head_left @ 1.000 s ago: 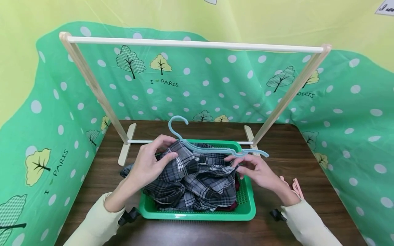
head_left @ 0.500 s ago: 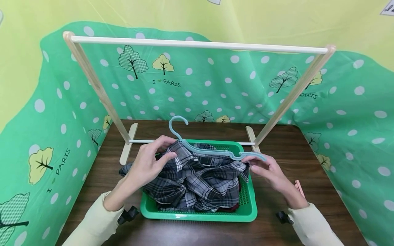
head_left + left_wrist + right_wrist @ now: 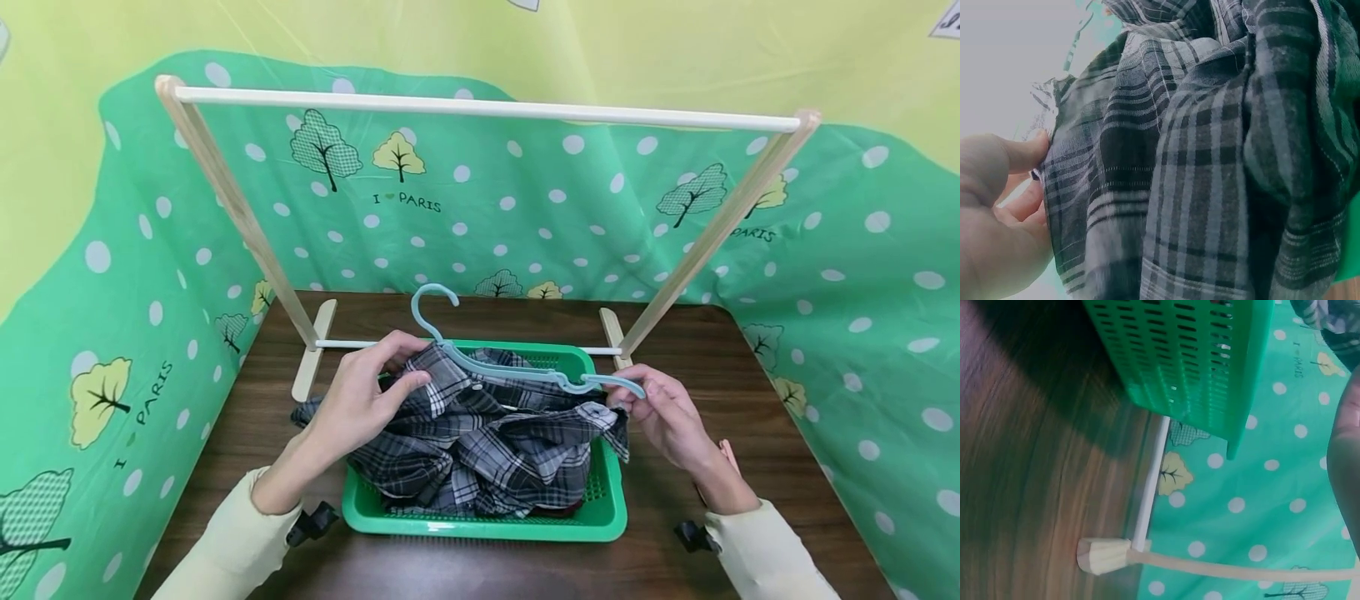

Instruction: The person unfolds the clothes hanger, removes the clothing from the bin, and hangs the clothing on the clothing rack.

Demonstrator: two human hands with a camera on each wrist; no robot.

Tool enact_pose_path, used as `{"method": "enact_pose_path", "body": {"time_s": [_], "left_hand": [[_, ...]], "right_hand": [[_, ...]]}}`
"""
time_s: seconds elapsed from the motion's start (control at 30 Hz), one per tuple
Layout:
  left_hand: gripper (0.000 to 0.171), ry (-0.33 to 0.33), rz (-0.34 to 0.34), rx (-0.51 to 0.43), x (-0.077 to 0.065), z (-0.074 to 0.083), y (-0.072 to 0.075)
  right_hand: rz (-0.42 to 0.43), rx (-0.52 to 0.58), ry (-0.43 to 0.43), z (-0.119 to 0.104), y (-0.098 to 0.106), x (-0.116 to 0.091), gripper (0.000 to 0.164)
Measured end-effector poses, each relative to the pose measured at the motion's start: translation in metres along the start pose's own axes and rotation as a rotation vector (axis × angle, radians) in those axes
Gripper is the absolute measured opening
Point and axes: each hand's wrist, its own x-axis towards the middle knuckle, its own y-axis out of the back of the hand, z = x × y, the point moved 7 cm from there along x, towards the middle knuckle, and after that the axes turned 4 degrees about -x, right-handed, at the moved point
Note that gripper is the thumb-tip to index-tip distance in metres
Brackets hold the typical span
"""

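Note:
A dark plaid shirt (image 3: 510, 450) lies bunched over the green basket (image 3: 480, 527), its collar and a button showing near the top. Along its upper edge runs a light blue hanger (image 3: 517, 369), hook upward and right arm exposed. My left hand (image 3: 367, 392) pinches the collar beside the hanger's neck; in the left wrist view, thumb and fingers hold the edge of the plaid cloth (image 3: 1197, 156). At the right end of the hanger my right hand (image 3: 667, 417) has thumb and fingers around the tip, close to the shirt's edge. The hanger's left arm is hidden under cloth.
Behind the basket stands a wooden rack with a white top bar (image 3: 480, 105) and a low crossbar (image 3: 348, 344). A pink object (image 3: 727, 454) lies partly hidden behind my right forearm. Patterned green cloth (image 3: 465, 242) encloses the brown table (image 3: 720, 350).
My right hand has moved right along the hanger to its tip, and the shirt's right edge has spread that way. My left hand keeps its hold on the collar.

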Motion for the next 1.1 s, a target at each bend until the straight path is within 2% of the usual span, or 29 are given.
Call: {"method": "enact_pose_path", "body": {"time_s": [0.2,0.27,0.5,0.6,0.73,0.83,0.97,1.1], "left_hand": [[0.033,0.055,-0.012,-0.033,0.000,0.000,-0.003],[0.033,0.059,-0.020,-0.037,0.000,0.001,-0.004],[0.032,0.050,-0.025,-0.039,-0.001,0.001,-0.004],[0.032,0.046,-0.019,-0.044,0.000,0.002,-0.003],[0.031,0.030,-0.014,-0.055,0.001,0.004,-0.005],[0.029,0.000,-0.047,-0.041,0.002,0.008,-0.010],[0.027,-0.021,-0.055,-0.007,0.003,0.011,-0.014],[0.027,-0.009,-0.003,-0.009,0.003,0.012,-0.011]], "right_hand": [[0.121,0.133,-0.047,0.004,0.013,-0.008,0.033],[0.126,0.124,-0.062,0.005,0.017,-0.011,0.030],[0.063,0.056,-0.048,0.004,0.020,-0.012,0.026],[0.068,-0.009,-0.038,0.000,0.019,-0.010,0.026],[0.116,-0.252,-0.046,-0.010,0.017,-0.008,0.025],[0.164,-0.502,-0.107,-0.014,0.011,-0.006,0.028],[0.212,-0.738,-0.152,-0.017,-0.003,0.000,0.033],[0.263,-0.937,-0.063,-0.025,-0.016,0.007,0.036]]}}
